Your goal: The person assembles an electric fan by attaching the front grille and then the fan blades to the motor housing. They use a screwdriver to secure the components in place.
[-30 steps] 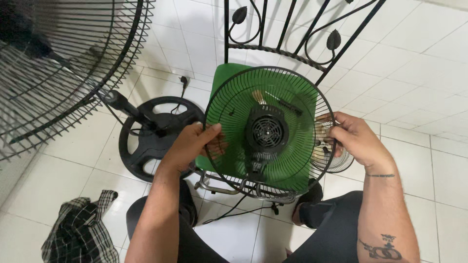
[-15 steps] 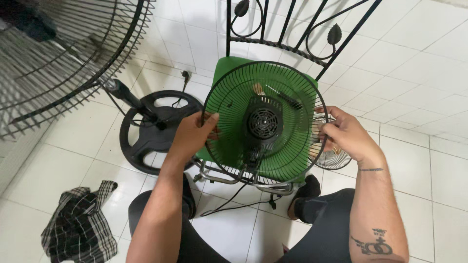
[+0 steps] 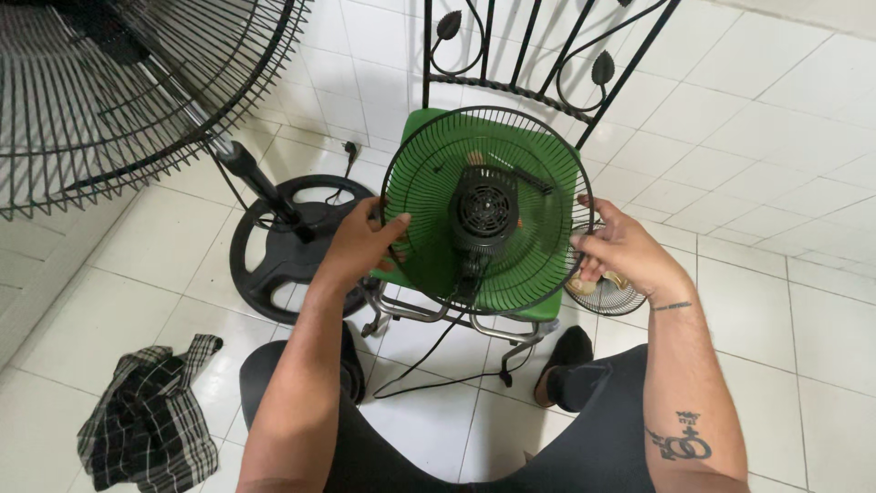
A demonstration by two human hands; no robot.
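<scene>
Above the green chair seat (image 3: 422, 137) a small fan (image 3: 485, 212) is held upright, its round black wire guard facing the camera with the black motor housing at the centre. Far to the left of the fan a big wire fan cage (image 3: 119, 91) leans over the white tiled floor (image 3: 776, 137), and below it a checked cloth (image 3: 146, 424) lies crumpled. Nearer the fan on the left stands a round black base (image 3: 274, 265) with its pole. The left hand (image 3: 358, 245) grips the fan's left rim, fingers (image 3: 391, 226) curled shut around the wire hoop. A black cord runs down from under the fan to the floor. The right hand (image 3: 616, 251) grips the right rim, its fingers closed on the hoop. Just right of the fan, behind that hand, a smaller wire guard (image 3: 607, 294) lies on the floor.
</scene>
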